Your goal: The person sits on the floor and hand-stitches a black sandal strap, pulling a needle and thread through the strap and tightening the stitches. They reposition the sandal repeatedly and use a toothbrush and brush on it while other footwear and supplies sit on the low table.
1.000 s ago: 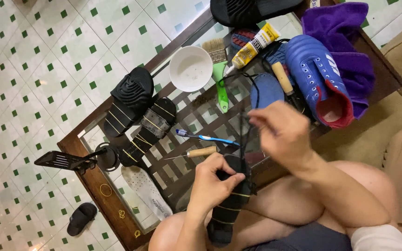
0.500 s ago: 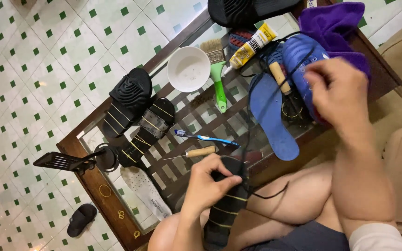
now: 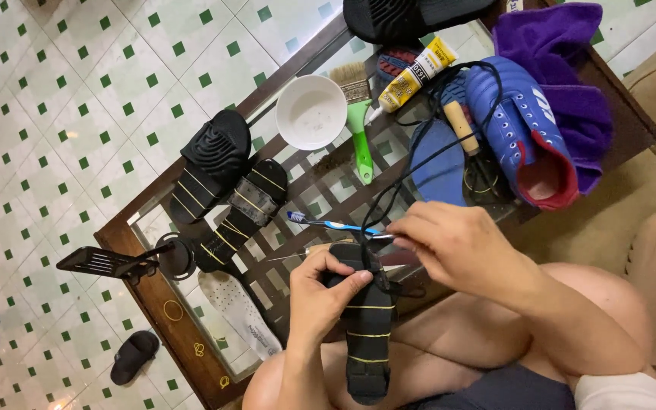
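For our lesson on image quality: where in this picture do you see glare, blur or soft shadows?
Head view: glare patches on the glass table and the floor tiles; right hand slightly motion-blurred; left hand and black sole sharp; lighting even, shadows soft.

I see a matt black rubbery sandal strap with yellow stitching, gripped in my left hand. At twelve o'clock lies a glossy white plastic bowl on the glass-topped wooden table. At two o'clock, a shiny blue synthetic boot rests on fuzzy purple cloth.
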